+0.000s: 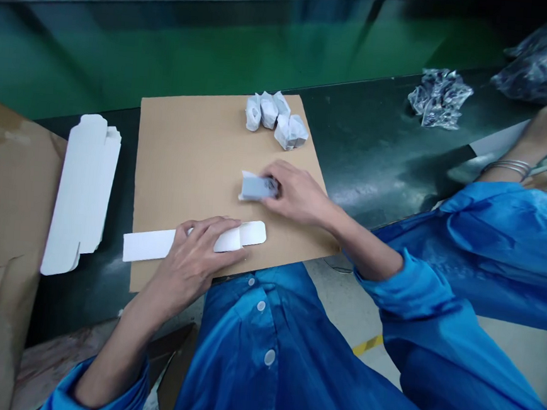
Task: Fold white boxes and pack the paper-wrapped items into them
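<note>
A long, narrow white paper box lies on the cardboard sheet, its end flap sticking out to the right. My left hand grips it from above, fingers on the far side and thumb on the near side. Just above the flap, my right hand pinches a small grey-blue block with white wrapping at its left end. Blur and my fingers hide part of the block. Beyond it, several small white paper-wrapped pieces sit near the sheet's far right corner.
Flat white box blanks are stacked at the left, beside a brown carton. Crumpled clear plastic lies on the dark green table. At the right, a co-worker's arm in a blue sleeve reaches close by.
</note>
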A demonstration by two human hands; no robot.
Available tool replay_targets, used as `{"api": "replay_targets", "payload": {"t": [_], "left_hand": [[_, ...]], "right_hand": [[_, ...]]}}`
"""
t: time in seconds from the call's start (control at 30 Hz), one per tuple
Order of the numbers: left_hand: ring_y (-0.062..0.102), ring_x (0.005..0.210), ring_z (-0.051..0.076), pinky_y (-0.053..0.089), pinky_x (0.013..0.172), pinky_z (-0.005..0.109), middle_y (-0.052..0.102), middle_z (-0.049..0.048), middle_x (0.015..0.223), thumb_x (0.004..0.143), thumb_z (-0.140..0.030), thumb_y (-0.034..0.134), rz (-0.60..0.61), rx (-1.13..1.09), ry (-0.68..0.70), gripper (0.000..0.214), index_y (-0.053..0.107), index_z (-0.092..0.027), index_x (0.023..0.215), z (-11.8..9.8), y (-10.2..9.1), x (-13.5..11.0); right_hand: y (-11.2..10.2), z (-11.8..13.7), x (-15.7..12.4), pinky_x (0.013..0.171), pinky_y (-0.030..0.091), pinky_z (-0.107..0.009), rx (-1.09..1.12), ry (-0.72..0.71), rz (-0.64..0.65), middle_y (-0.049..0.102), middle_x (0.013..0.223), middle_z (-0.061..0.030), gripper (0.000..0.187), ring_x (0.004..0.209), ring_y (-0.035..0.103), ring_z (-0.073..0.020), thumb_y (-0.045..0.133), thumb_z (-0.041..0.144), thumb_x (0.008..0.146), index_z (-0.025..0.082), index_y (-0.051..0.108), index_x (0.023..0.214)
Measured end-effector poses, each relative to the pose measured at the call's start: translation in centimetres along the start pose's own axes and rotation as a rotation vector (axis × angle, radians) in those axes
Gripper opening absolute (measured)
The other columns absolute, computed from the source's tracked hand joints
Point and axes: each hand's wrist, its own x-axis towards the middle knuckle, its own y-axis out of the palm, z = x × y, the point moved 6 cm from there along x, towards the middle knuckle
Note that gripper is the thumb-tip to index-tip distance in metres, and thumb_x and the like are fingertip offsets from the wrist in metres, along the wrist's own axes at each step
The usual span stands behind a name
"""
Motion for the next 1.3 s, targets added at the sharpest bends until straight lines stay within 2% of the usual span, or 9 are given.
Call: {"api": "replay_targets", "payload": {"t": [0.1, 0.2, 0.43, 0.67, 0.87, 0.97, 1.07, 1.17, 1.3], "left_hand": [[0.049, 0.127, 0.030, 0.040, 0.093, 0.047, 0.051, 0.0056, 0.144, 0.081, 0.003, 0.042, 0.036, -0.014, 0.005, 0.064, 0.065, -0.039, 0.122, 0.2, 0.2, -0.1], [0.049, 0.126, 0.030, 0.039, 0.094, 0.047, 0.051, 0.0052, 0.143, 0.083, 0.000, 0.042, 0.045, -0.030, -0.006, 0.061, 0.065, -0.040, 0.122, 0.5, 0.2, -0.2], [0.051, 0.124, 0.031, 0.041, 0.092, 0.049, 0.054, 0.0070, 0.140, 0.083, 0.001, 0.044, 0.041, -0.049, -0.021, 0.056, 0.069, -0.037, 0.116, 0.4, 0.2, -0.2], [0.053, 0.122, 0.033, 0.044, 0.088, 0.048, 0.051, 0.0115, 0.142, 0.088, -0.005, 0.049, -0.062, 0.047, -0.012, 0.048, 0.066, -0.037, 0.119, 0.6, 0.2, 0.0], [0.051, 0.126, 0.032, 0.043, 0.093, 0.049, 0.050, 0.0109, 0.145, 0.088, -0.004, 0.050, -0.072, 0.024, -0.066, 0.052, 0.062, -0.037, 0.126, 0.6, 1.1, 0.1], [0.050, 0.130, 0.030, 0.043, 0.098, 0.048, 0.049, 0.0144, 0.146, 0.090, -0.008, 0.052, -0.128, 0.041, -0.083, 0.048, 0.058, -0.032, 0.132, 0.0, 0.7, 0.0], [0.051, 0.130, 0.028, 0.041, 0.106, 0.047, 0.052, 0.0132, 0.145, 0.092, -0.026, 0.058, -0.258, 0.090, -0.103, 0.038, 0.057, -0.028, 0.130, 0.5, -1.6, -0.7], [0.050, 0.133, 0.031, 0.039, 0.110, 0.050, 0.052, 0.0127, 0.146, 0.092, -0.041, 0.059, -0.370, 0.249, -0.449, 0.048, 0.052, -0.026, 0.137, 4.6, -5.0, -3.2], [0.051, 0.130, 0.041, 0.048, 0.099, 0.055, 0.052, 0.0249, 0.142, 0.093, -0.037, 0.049, -0.113, 0.424, -1.019, 0.055, 0.045, -0.010, 0.141, 10.8, -6.0, -7.7]], "right_hand": [[-0.7, 2.0, -5.0, 0.085, 0.050, -0.031, 0.272, -0.105, 0.118, 0.065, 0.110, -0.0077, 0.033, 0.098, 0.061, -0.0185, 0.068, 0.019, 0.084, 0.017, 0.060, 0.116], [0.5, 3.1, -7.0, 0.090, 0.052, -0.035, 0.320, -0.191, 0.269, 0.065, 0.115, -0.0093, 0.033, 0.105, 0.062, -0.0197, 0.065, 0.016, 0.087, 0.018, 0.062, 0.120], [4.0, 3.8, -5.4, 0.100, 0.050, -0.049, 0.103, -0.235, 0.017, 0.063, 0.120, -0.0164, 0.030, 0.114, 0.058, -0.0260, 0.051, 0.018, 0.096, 0.013, 0.057, 0.124], [5.0, 5.0, -7.4, 0.108, 0.048, -0.047, 0.212, 0.029, -0.246, 0.057, 0.135, -0.0158, 0.046, 0.129, 0.053, -0.0247, 0.048, 0.017, 0.096, 0.016, 0.043, 0.142], [6.8, 4.8, -6.4, 0.103, 0.052, -0.038, 0.989, 0.212, -0.032, 0.065, 0.128, -0.0107, 0.053, 0.115, 0.064, -0.0159, 0.047, 0.013, 0.092, 0.020, 0.041, 0.144], [6.9, 4.3, -5.5, 0.098, 0.053, -0.038, 1.119, 0.315, -0.033, 0.072, 0.109, -0.0087, 0.054, 0.104, 0.068, -0.0174, 0.060, 0.023, 0.088, 0.017, 0.046, 0.140], [5.0, 2.7, -4.7, 0.087, 0.054, -0.037, 0.997, 0.382, -0.131, 0.072, 0.083, -0.0024, 0.053, 0.084, 0.068, -0.0175, 0.071, 0.024, 0.081, 0.018, 0.057, 0.132], [0.5, -1.2, -4.9, 0.082, 0.051, -0.034, 0.769, 0.426, -0.231, 0.070, 0.078, -0.0015, 0.047, 0.077, 0.065, -0.0162, 0.072, 0.019, 0.079, 0.024, 0.066, 0.125], [-8.8, -9.9, -7.2, 0.079, 0.048, -0.036, 0.238, 0.605, -0.478, 0.073, 0.087, -0.0062, 0.046, 0.077, 0.064, -0.0160, 0.070, 0.012, 0.079, 0.025, 0.069, 0.124]]}}
